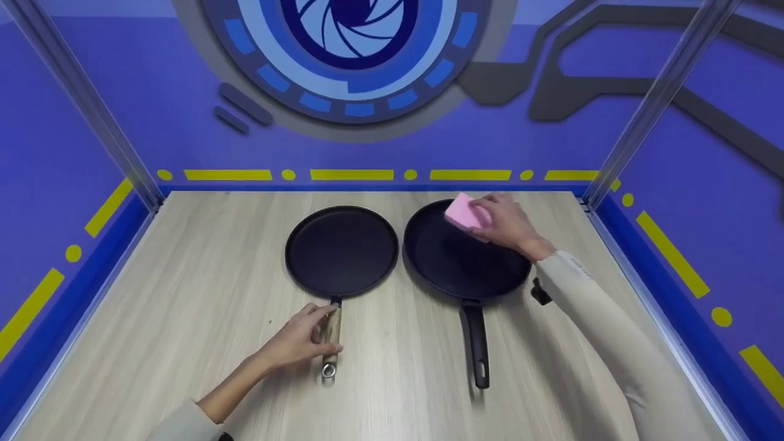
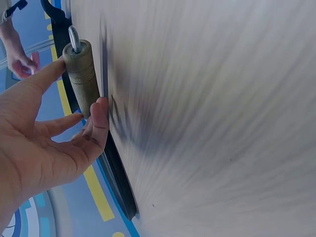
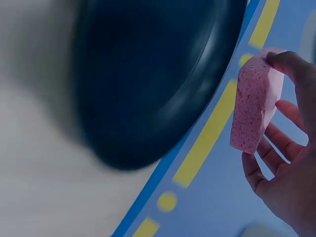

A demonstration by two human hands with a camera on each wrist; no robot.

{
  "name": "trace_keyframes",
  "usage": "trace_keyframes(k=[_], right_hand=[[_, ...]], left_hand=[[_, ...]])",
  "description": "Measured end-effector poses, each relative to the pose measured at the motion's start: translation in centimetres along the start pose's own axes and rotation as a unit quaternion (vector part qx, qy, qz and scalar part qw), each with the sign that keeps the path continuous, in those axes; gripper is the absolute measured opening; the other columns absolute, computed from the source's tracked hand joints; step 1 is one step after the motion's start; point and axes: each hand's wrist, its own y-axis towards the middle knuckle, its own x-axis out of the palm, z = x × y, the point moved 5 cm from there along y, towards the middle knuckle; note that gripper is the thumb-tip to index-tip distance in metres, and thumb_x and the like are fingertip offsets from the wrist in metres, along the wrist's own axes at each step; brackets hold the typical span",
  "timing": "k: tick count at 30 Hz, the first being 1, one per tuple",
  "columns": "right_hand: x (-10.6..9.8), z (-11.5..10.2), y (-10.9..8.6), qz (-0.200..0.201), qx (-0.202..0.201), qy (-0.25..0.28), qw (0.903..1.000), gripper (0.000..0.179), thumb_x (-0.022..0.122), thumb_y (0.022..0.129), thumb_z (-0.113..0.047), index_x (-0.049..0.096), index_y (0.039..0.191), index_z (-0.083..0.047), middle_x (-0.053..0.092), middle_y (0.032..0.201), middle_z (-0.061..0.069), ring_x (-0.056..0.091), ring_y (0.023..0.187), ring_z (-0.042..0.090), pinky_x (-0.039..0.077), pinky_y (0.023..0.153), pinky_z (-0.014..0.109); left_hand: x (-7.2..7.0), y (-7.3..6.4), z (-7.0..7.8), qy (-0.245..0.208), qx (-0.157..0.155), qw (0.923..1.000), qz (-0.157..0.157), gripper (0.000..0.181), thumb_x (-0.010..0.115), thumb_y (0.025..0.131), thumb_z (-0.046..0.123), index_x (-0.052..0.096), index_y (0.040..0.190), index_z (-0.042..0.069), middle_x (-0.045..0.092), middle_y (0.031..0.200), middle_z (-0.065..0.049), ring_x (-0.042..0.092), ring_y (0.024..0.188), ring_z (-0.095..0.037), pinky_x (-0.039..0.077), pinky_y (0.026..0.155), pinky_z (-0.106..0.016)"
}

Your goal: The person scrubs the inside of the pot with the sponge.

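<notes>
A flat black griddle pan (image 1: 342, 251) lies on the table with its wooden handle (image 1: 332, 334) toward me. My left hand (image 1: 297, 340) holds that handle between thumb and fingers; the left wrist view shows the wooden handle (image 2: 81, 74) with a metal ring at its end. To the right sits a deeper black frying pan (image 1: 459, 263) with a black handle (image 1: 476, 349). Above its far side my right hand (image 1: 505, 223) grips a pink sponge (image 1: 467, 212). In the right wrist view the sponge (image 3: 256, 101) is apart from the frying pan (image 3: 153, 74).
The pans stand side by side, almost touching, on a light wood-grain table (image 1: 202, 275). Blue panels with yellow marks (image 1: 350, 174) and metal corner posts (image 1: 661, 92) enclose the back and sides.
</notes>
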Motion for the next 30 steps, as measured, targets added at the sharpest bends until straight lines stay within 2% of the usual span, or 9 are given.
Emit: trace_keyframes(k=[7,11,17,21,25,30], right_hand=[[3.7,-5.7,2.4,-0.014,-0.089,0.019,0.9957,0.056,0.086,0.082,-0.029,0.069,0.13,-0.007,0.064,0.132,0.021,0.055,0.124,0.041,0.047,0.106,0.059],[6.6,-9.1,3.2,-0.061,-0.131,0.015,0.9893,0.055,0.083,0.085,-0.031,0.067,0.133,-0.01,0.063,0.134,0.018,0.053,0.126,0.039,0.045,0.108,0.06],[9.6,-13.0,4.2,-0.113,-0.182,-0.039,0.976,0.049,0.079,0.089,-0.027,0.066,0.134,-0.014,0.06,0.138,0.014,0.05,0.128,0.036,0.041,0.111,0.06],[11.6,-14.8,4.3,-0.142,-0.214,-0.07,0.964,0.044,0.075,0.093,-0.022,0.066,0.135,-0.015,0.059,0.141,0.015,0.05,0.131,0.038,0.043,0.111,0.059],[13.3,-15.8,4.2,-0.176,-0.236,-0.064,0.9534,0.04,0.069,0.096,-0.01,0.067,0.135,-0.015,0.058,0.143,0.019,0.051,0.133,0.04,0.045,0.113,0.058],[14.1,-15.6,4.3,-0.195,-0.219,-0.024,0.9557,0.04,0.066,0.094,0.0,0.07,0.132,-0.012,0.059,0.143,0.021,0.053,0.136,0.039,0.044,0.117,0.051]], left_hand=[[0.4,0.1,0.1,-0.027,-0.015,0.9995,-0.009,0.08,0.083,0.086,0.03,0.046,0.148,-0.005,0.055,0.119,-0.016,0.06,0.087,-0.017,0.048,0.068,-0.016],[0.4,-0.4,0.1,-0.032,-0.015,0.9992,-0.017,0.083,0.083,0.086,0.028,0.043,0.15,-0.007,0.054,0.12,-0.017,0.059,0.085,-0.017,0.047,0.067,-0.016],[0.0,-0.5,0.2,-0.029,-0.01,0.9994,-0.018,0.085,0.082,0.087,0.029,0.04,0.151,-0.008,0.053,0.12,-0.016,0.057,0.083,-0.016,0.045,0.066,-0.016],[0.0,-0.4,0.1,-0.03,-0.008,0.9994,-0.016,0.086,0.084,0.086,0.028,0.041,0.151,-0.008,0.053,0.119,-0.016,0.057,0.083,-0.014,0.046,0.066,-0.016],[0.2,-0.4,0.0,-0.039,-0.008,0.9991,-0.017,0.085,0.085,0.084,0.025,0.042,0.149,-0.01,0.053,0.121,-0.016,0.057,0.083,-0.013,0.047,0.066,-0.015],[0.3,-0.3,0.1,-0.046,-0.025,0.9983,-0.025,0.083,0.085,0.084,0.024,0.044,0.148,-0.01,0.053,0.122,-0.016,0.055,0.082,-0.013,0.045,0.064,-0.016]])
